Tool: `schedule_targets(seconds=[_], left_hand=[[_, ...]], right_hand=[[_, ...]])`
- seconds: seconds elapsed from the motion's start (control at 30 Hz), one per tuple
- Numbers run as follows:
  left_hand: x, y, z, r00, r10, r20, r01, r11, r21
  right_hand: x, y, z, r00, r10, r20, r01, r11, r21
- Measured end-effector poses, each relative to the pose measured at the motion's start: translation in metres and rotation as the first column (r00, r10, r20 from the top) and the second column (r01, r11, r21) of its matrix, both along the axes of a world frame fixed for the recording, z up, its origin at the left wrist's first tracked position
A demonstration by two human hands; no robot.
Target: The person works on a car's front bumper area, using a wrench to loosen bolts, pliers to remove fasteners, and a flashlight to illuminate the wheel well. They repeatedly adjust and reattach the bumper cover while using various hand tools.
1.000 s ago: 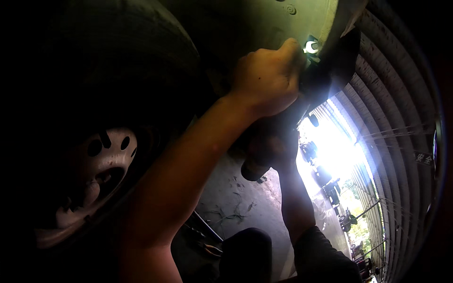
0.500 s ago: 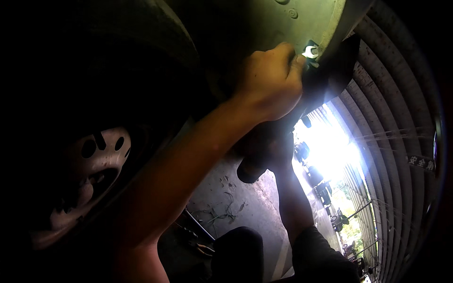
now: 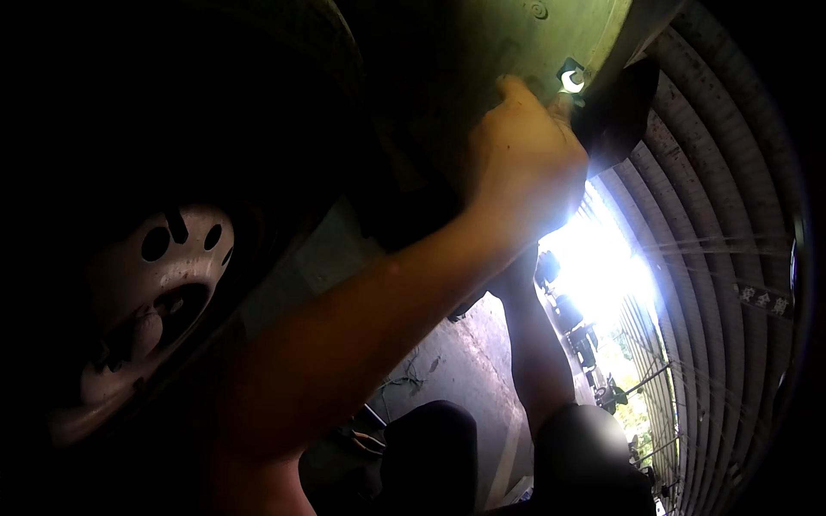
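My left hand is raised against a pale greenish curved panel, fingers curled just left of and below a small bright, C-shaped metal piece on a dark mount; what they grip is hidden. Below, my right hand is mostly behind my left wrist and forearm, in shadow, so its fingers are hidden. A dark object beside it shows only in part.
A wheel rim sits in shadow at left. Below are the concrete floor, cables and my dark knee. A corrugated metal wall or roof curves along the right, beside a bright opening with several dark machines.
My left hand has shifted to the right, now covering more of my right hand and the dark cylindrical object beside it. The bright metal piece sits slightly higher in view than half a second ago.
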State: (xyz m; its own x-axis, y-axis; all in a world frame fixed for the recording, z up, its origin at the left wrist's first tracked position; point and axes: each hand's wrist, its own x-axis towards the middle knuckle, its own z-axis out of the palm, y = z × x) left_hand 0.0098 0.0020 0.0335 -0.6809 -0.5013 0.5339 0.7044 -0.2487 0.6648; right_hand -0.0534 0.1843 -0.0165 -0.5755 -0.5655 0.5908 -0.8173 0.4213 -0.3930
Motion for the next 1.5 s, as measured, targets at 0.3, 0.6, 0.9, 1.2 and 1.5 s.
schedule_targets(seconds=[0.3,0.6,0.9,1.2,1.5], left_hand=[[0.005,-0.007,0.002,0.996,-0.086,-0.021,0.088,0.99,0.108],[-0.03,0.001,-0.013,0.896,0.34,-0.286,-0.367,0.929,-0.046],[-0.087,-0.042,-0.012,0.455,0.624,-0.635,-0.808,0.589,0.0],[-0.011,-0.004,-0.003,0.984,0.178,-0.023,-0.179,0.977,-0.112],[-0.092,-0.041,-0.005,0.431,0.62,-0.656,-0.801,0.598,0.039]], right_hand=[[-0.009,0.008,-0.005,0.98,0.109,0.165,-0.069,0.971,-0.23],[-0.005,0.011,-0.002,0.963,0.132,0.234,-0.08,0.973,-0.218],[-0.008,0.006,0.011,0.986,-0.152,-0.065,0.162,0.966,0.202],[0.01,0.008,0.009,0.97,-0.211,-0.125,0.237,0.937,0.255],[0.007,0.007,0.019,0.957,-0.237,-0.166,0.283,0.885,0.369]])
